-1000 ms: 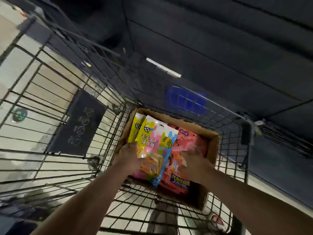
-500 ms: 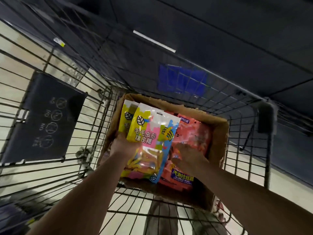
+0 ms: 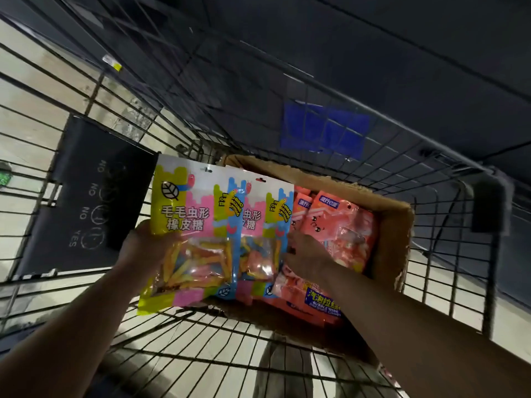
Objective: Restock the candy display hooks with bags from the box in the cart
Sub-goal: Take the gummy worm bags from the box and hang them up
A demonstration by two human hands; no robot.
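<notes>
Front bag (image 3: 186,225): yellow-and-pink gummy pack, upright, raised over the near-left corner of the box (image 3: 396,225), with its hang hole at the far end.
Second bag (image 3: 255,225): same kind, just behind and right of the front bag, which partly overlaps it.
Change: half a second ago both packs sat lower and closely stacked, with their bottoms down in the box. They now stand higher and fanned apart, and the front bag's left edge reaches out past the box wall.
Meaning: judged, the pickup is nearly complete and the pair is leaving the box. Hanging has not begun, and no hooks are in view.
Left hand (image 3: 146,242): at the front bag's left edge, largely hidden behind it and gripping it there. The forearm enters from near left.
Right hand (image 3: 307,254): palm down, shifted left off the pink bags (image 3: 344,225) to the second bag's right edge. The fingertips touch that edge, but whether they pinch it cannot be told.
Pink bags: standing in the right half of the box.
Box: open cardboard, on the floor of the cart (image 3: 201,354).
Cart: wire mesh, with a black panel (image 3: 94,196) on its left wall.
</notes>
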